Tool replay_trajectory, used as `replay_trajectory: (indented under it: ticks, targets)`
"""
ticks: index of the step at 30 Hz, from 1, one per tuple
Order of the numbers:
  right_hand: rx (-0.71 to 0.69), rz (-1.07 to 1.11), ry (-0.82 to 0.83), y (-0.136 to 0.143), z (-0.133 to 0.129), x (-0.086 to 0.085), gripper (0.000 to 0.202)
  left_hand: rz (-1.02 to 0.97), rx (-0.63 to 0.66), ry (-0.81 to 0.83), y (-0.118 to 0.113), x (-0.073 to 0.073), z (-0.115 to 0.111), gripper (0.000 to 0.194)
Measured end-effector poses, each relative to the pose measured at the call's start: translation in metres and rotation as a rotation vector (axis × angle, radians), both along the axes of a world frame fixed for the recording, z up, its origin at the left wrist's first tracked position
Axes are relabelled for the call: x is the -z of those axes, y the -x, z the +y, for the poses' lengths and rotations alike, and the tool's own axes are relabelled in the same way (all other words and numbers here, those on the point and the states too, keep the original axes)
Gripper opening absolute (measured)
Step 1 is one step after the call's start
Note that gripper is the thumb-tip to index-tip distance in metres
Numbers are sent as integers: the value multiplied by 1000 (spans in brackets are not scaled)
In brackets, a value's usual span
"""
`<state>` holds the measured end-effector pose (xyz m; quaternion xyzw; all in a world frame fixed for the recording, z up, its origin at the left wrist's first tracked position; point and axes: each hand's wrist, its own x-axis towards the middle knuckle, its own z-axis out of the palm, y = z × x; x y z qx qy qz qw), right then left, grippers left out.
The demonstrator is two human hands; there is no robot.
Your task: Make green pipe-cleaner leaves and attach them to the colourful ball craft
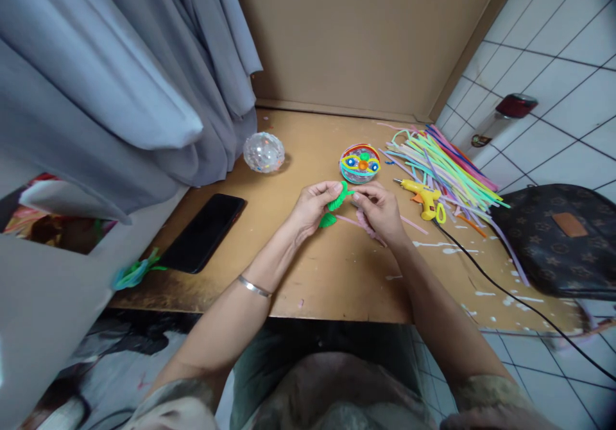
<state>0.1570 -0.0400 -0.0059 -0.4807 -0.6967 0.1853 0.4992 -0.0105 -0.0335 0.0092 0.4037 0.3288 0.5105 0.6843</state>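
One green coil held over the table: left hand pinches its ribbed body, right hand its thin end, likely for steadiness. From it: decorated ball at 1 o'clock, green piece at 7, glue gun at 3, probably for easy right-side reach.

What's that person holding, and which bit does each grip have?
A rippled green piece: the left grip pinches its broad part, the right grip its thin end.
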Motion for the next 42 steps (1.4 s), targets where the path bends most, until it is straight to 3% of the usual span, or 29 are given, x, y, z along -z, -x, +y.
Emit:
replay_trajectory:
  ticks: [2, 4, 14, 19, 23, 28, 33, 42]
  targets:
    - [68, -39, -82, -2, 1, 0, 21, 24, 48, -9, 1, -1, 0, 35]
    - [73, -3, -55, -1, 0, -1, 20, 47, 102, -16, 2, -1, 0, 38]
    - [-180, 496, 273, 10, -5, -11, 32, 148, 136, -58, 0, 2, -2, 49]
    - [-127, 588, 400, 8, -7, -12, 41, 152, 130, -46, -1, 3, -2, 44]
    - [-117, 531, 316, 8, -6, -10, 37, 99, 64, -44, 0, 3, 0, 43]
    - [-86, 233, 72, 9, -5, -7, 12, 37, 10, -40, 1, 4, 4, 45]
    - [-47, 41, -86, 11, -9, -10, 9, 29, -88, -107, -2, 6, 4, 49]
    - [-62, -9, -18, 18, -18, -16, 14, 39, -206, -109, -7, 7, 3, 46]
